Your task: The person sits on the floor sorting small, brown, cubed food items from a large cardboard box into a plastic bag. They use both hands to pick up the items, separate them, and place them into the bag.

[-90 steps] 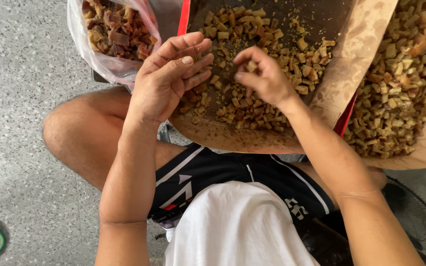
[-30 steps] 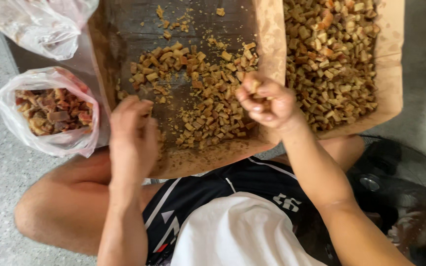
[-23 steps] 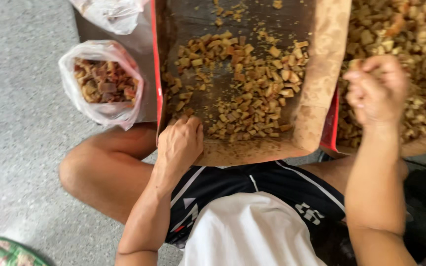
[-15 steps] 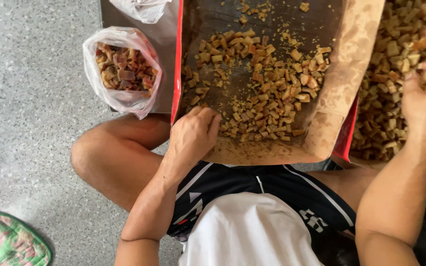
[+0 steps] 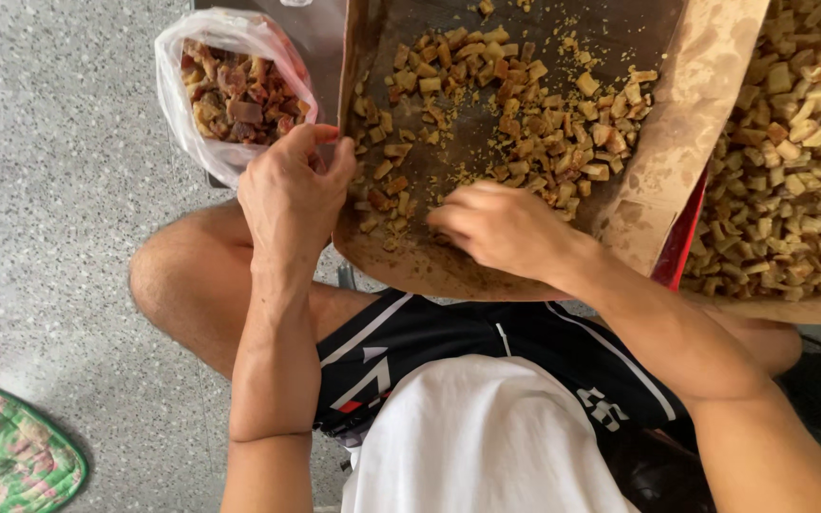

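I look down at my lap, where a brown paper-lined tray (image 5: pixel 658 204) holds scattered tan diced pieces (image 5: pixel 515 114). My right hand (image 5: pixel 501 228) rests palm-down on the tray's near edge — fingers curled over a few pieces, grip hidden. My left hand (image 5: pixel 292 195) sits at the tray's left rim, fingers loosely bent, just beside a clear plastic bag of darker reddish chunks (image 5: pixel 235 90) on the speckled floor (image 5: pixel 49 190).
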